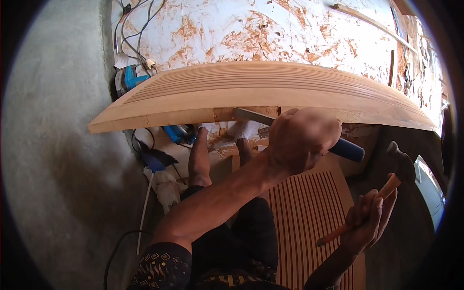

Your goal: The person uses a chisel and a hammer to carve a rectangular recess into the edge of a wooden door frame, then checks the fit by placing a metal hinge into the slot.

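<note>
One blue power tool [129, 79] lies just beyond the left end of the grooved panel [270, 79], and a second tool [173, 134] sits beneath its near edge. Next, a chisel [255, 117] points its blade leftward at the recess in that panel's near edge; whether they touch is hard to tell. The left hand [305, 137] is clenched around the chisel. A slatted panel [304, 217] lies lower, nearer the person than the grooved panel. Farther right, apart from the grooved panel, the right hand [368, 220] curls around the wooden handle of a hammer [390, 185].
</note>
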Tool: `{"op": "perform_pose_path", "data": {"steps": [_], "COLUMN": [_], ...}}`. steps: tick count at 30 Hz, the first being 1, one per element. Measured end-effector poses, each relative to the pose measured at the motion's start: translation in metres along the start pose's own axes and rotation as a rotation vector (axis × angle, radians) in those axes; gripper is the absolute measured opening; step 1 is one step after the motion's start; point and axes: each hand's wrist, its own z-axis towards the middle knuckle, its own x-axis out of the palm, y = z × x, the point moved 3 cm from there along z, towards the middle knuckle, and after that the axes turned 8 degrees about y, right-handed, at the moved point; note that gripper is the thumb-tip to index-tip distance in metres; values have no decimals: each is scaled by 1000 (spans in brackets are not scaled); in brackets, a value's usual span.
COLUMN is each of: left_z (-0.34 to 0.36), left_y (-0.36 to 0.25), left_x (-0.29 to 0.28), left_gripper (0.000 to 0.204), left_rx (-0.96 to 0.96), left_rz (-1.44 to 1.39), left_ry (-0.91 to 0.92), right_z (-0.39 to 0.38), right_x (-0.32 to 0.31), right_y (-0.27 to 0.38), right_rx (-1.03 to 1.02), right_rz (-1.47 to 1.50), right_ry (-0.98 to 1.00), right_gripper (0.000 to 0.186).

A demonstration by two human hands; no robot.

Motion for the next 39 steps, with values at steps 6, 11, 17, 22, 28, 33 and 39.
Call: {"op": "perform_pose_path", "data": {"steps": [6, 11, 17, 22, 28, 33, 39], "left_z": [5, 8, 7, 8, 11, 9, 10], "left_y": [-3, 0, 0, 1, 4, 6, 7], "left_x": [0, 3, 3, 11, 13, 15, 12], "left_gripper": [17, 18, 18, 13, 13, 14, 15], "left_rx": [5, -14, -22, -47, -41, -58, -71], "left_rz": [11, 8, 19, 7, 38, 48, 46], "left_ry": [-12, -12, -24, -108, -88, -103, -90], "right_z": [-5, -8, 2, 7, 18, 22, 25], "right_x": [-8, -5, -1, 7, 7, 9, 10], "right_y": [1, -7, -9, -11, -15, -18, -22], "right_rx": [64, 156, 196, 217, 238, 296, 300], "right_rz": [68, -87, 30, 62, 82, 112, 109], "right_ry": [8, 116, 52, -2, 5, 34, 78], "right_gripper": [48, 40, 38, 37, 35, 33, 34]}}
